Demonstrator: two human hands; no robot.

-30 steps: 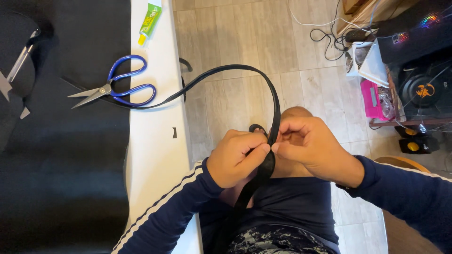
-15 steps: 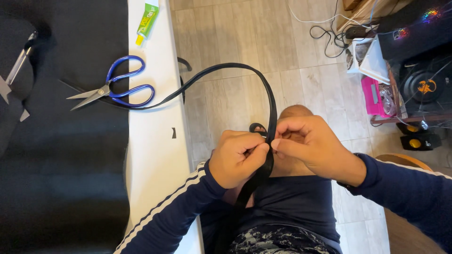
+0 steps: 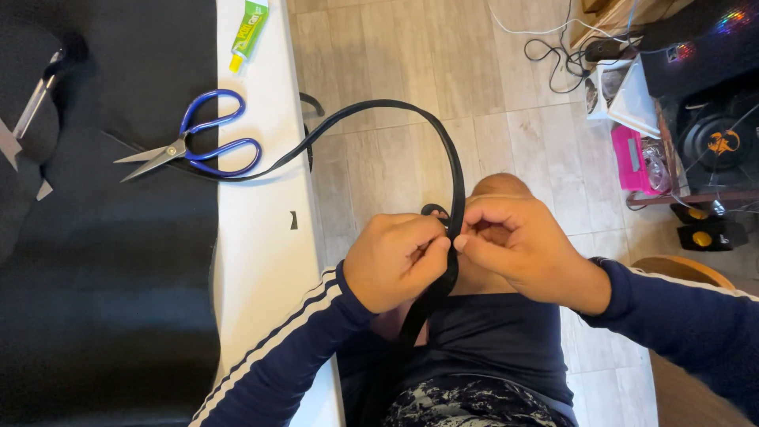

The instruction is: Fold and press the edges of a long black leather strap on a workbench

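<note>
A long black strap (image 3: pixel 443 142) arcs from the white table edge over the floor and down between both hands above my knee. My left hand (image 3: pixel 395 261) pinches the strap from the left, fingers curled around it. My right hand (image 3: pixel 514 245) pinches the same spot from the right, thumb and fingertips pressed to the strap. A small black loop or ring shows just above my left fingers. The strap's lower end runs down over my lap.
Blue-handled scissors (image 3: pixel 190 150) lie on the white table (image 3: pixel 261 261) beside black fabric (image 3: pixel 103 277). A green and yellow tube (image 3: pixel 249 32) rests at the table's far end. Cables, a pink box (image 3: pixel 632 158) and dark equipment stand on the floor at right.
Both hands stay on the strap in nearly the same place; the fingers have shifted slightly at the pinch point.
</note>
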